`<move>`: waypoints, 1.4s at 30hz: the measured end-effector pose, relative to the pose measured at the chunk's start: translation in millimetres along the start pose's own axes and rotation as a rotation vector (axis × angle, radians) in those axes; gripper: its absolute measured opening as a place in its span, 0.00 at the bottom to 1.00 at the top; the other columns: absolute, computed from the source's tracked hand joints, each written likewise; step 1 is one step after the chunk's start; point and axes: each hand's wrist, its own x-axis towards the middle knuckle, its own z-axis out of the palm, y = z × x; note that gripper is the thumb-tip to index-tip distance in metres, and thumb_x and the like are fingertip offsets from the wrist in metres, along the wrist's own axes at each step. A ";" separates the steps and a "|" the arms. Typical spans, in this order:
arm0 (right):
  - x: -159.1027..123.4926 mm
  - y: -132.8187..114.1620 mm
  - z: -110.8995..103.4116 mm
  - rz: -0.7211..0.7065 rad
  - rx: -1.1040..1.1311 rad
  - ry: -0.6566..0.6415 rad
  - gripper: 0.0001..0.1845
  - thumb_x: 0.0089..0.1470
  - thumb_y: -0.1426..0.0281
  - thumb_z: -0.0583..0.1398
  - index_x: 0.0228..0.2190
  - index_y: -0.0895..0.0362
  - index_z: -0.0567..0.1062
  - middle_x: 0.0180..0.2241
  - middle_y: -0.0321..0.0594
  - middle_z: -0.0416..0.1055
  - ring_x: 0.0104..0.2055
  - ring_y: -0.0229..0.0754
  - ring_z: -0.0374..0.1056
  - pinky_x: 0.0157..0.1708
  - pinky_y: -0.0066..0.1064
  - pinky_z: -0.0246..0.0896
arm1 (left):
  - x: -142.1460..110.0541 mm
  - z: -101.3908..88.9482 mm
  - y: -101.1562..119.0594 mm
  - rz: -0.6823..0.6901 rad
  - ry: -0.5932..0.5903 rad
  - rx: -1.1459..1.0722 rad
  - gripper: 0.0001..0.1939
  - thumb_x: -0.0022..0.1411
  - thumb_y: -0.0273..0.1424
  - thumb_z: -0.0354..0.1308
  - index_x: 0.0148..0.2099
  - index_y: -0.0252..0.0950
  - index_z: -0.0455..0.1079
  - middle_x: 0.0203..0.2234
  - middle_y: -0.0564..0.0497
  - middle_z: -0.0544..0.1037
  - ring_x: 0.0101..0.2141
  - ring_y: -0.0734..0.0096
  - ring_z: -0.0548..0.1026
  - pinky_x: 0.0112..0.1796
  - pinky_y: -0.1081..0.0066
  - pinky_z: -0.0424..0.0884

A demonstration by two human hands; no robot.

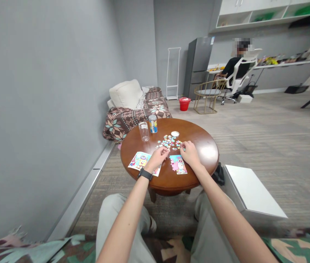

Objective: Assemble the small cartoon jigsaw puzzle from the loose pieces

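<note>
The grip of our left hand (159, 157) is curled, thumb and fingertips drawn close together at the near edge of the loose pieces (168, 141). The grip of our right hand (190, 152) is likewise bent, its tips at the right side of the pile. We cannot tell whether either grip pinches a piece; the parts are too small.

Reference item: the joined section (178, 164). It lies flat on the worktop (204, 146) between and just on our side of the two hands, its left edge notched and unfilled. The loose pieces are spread just beyond it.

Judged step: picking over the pile. For good results, we should lift one piece at a time by its rim, turn it print side up, and compare it with the printed sheet (141, 160), left of the joined section. We should press straight down at a joint and steady the section with the other hand, as a sideways push could part it.

Pose: the left forearm (129, 215) and right forearm (220, 204) reach forward and converge, palms low. The left hand sits left of and slightly beyond the joined section, its wristband (145, 174) above the sheet; the right hand sits at the far right corner.

Farther beyond the joined section stand the white lid (175, 134) and, to the left, the clear glass (144, 132) and the tin (153, 125).
</note>
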 end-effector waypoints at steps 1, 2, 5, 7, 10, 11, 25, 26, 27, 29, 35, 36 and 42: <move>-0.2 1.0 0.3 0.006 -0.001 0.006 0.07 0.56 0.74 0.53 0.29 0.54 0.69 0.34 0.47 0.68 0.39 0.51 0.63 0.42 0.42 0.62 | -0.1 0.0 0.7 -0.002 -0.002 0.006 0.07 0.63 0.34 0.56 0.35 0.36 0.67 0.22 0.58 0.68 0.25 0.75 0.67 0.31 0.74 0.63; -0.5 2.3 0.6 0.017 -0.004 0.021 0.07 0.55 0.75 0.53 0.29 0.54 0.70 0.35 0.47 0.68 0.39 0.51 0.63 0.42 0.43 0.62 | -0.2 0.1 1.3 -0.001 -0.001 0.011 0.07 0.63 0.34 0.56 0.35 0.36 0.67 0.22 0.58 0.68 0.25 0.75 0.67 0.32 0.74 0.63; -2.2 7.4 1.7 0.073 -0.013 0.084 0.09 0.48 0.79 0.54 0.29 0.54 0.70 0.35 0.46 0.68 0.39 0.51 0.64 0.43 0.43 0.63 | -0.2 -0.1 2.2 0.038 0.066 0.043 0.04 0.62 0.30 0.56 0.35 0.36 0.68 0.26 0.55 0.72 0.29 0.73 0.70 0.35 0.73 0.65; -3.3 10.5 2.3 0.111 -0.010 0.100 0.12 0.44 0.81 0.54 0.29 0.54 0.70 0.34 0.46 0.68 0.39 0.50 0.64 0.43 0.43 0.63 | 0.0 -1.4 1.5 0.081 0.171 0.090 0.03 0.60 0.25 0.56 0.36 0.36 0.70 0.31 0.52 0.75 0.34 0.71 0.72 0.40 0.71 0.68; -3.7 11.7 2.2 0.137 0.045 0.064 0.14 0.41 0.82 0.53 0.29 0.54 0.69 0.35 0.45 0.68 0.38 0.49 0.66 0.42 0.42 0.65 | 1.0 -4.7 -1.7 0.086 0.328 0.175 0.09 0.56 0.20 0.56 0.38 0.36 0.72 0.38 0.47 0.78 0.41 0.65 0.75 0.47 0.66 0.69; -3.4 11.0 1.8 0.137 0.076 0.049 0.14 0.41 0.82 0.53 0.30 0.54 0.69 0.35 0.45 0.68 0.38 0.49 0.66 0.42 0.41 0.65 | 1.5 -5.8 -3.1 0.075 0.357 0.194 0.10 0.55 0.20 0.55 0.39 0.36 0.73 0.40 0.46 0.78 0.43 0.63 0.75 0.49 0.64 0.69; 2.6 4.7 -4.0 0.194 0.351 0.010 0.14 0.42 0.79 0.51 0.31 0.54 0.69 0.36 0.43 0.71 0.36 0.45 0.70 0.43 0.40 0.68 | 3.5 -3.0 -8.3 0.009 0.288 0.301 0.12 0.57 0.20 0.57 0.36 0.38 0.80 0.46 0.45 0.82 0.51 0.57 0.77 0.59 0.57 0.66; 2.8 4.1 -3.9 0.192 0.355 0.014 0.13 0.42 0.78 0.50 0.31 0.54 0.69 0.35 0.42 0.71 0.36 0.45 0.70 0.42 0.40 0.68 | 3.0 -2.8 -7.0 0.005 0.280 0.335 0.12 0.58 0.21 0.57 0.38 0.38 0.80 0.47 0.45 0.82 0.52 0.58 0.77 0.59 0.58 0.66; 3.0 3.3 -3.8 0.192 0.365 0.007 0.13 0.42 0.78 0.50 0.30 0.54 0.68 0.34 0.42 0.72 0.36 0.45 0.70 0.42 0.39 0.67 | 2.5 -2.6 -5.6 -0.001 0.270 0.374 0.13 0.59 0.21 0.57 0.39 0.38 0.81 0.48 0.45 0.82 0.54 0.58 0.76 0.60 0.59 0.65; 3.3 1.7 -3.7 0.200 0.394 -0.029 0.13 0.42 0.78 0.50 0.30 0.53 0.68 0.32 0.40 0.72 0.36 0.44 0.71 0.42 0.38 0.67 | 1.7 -2.3 -3.2 -0.017 0.249 0.449 0.14 0.60 0.21 0.56 0.42 0.37 0.81 0.51 0.45 0.80 0.56 0.60 0.74 0.62 0.61 0.64; 2.8 2.4 -3.2 0.246 0.440 -0.058 0.14 0.40 0.77 0.50 0.30 0.53 0.69 0.32 0.38 0.74 0.38 0.44 0.73 0.43 0.37 0.67 | 0.4 -2.5 0.8 0.015 0.236 0.504 0.16 0.60 0.20 0.54 0.46 0.34 0.79 0.52 0.43 0.79 0.54 0.60 0.76 0.59 0.62 0.67; 2.7 3.0 -3.0 0.241 0.433 -0.049 0.14 0.40 0.77 0.50 0.30 0.53 0.69 0.33 0.38 0.74 0.39 0.44 0.73 0.44 0.38 0.67 | 0.3 -2.7 1.3 0.029 0.241 0.485 0.16 0.60 0.20 0.54 0.46 0.34 0.79 0.51 0.44 0.80 0.52 0.61 0.77 0.58 0.63 0.69; 2.9 3.6 -3.0 0.217 0.398 -0.022 0.13 0.41 0.77 0.50 0.30 0.53 0.70 0.33 0.39 0.75 0.39 0.45 0.72 0.46 0.39 0.67 | -0.7 -3.4 3.8 0.044 0.215 0.436 0.14 0.60 0.19 0.54 0.42 0.35 0.79 0.47 0.46 0.82 0.50 0.63 0.77 0.62 0.59 0.64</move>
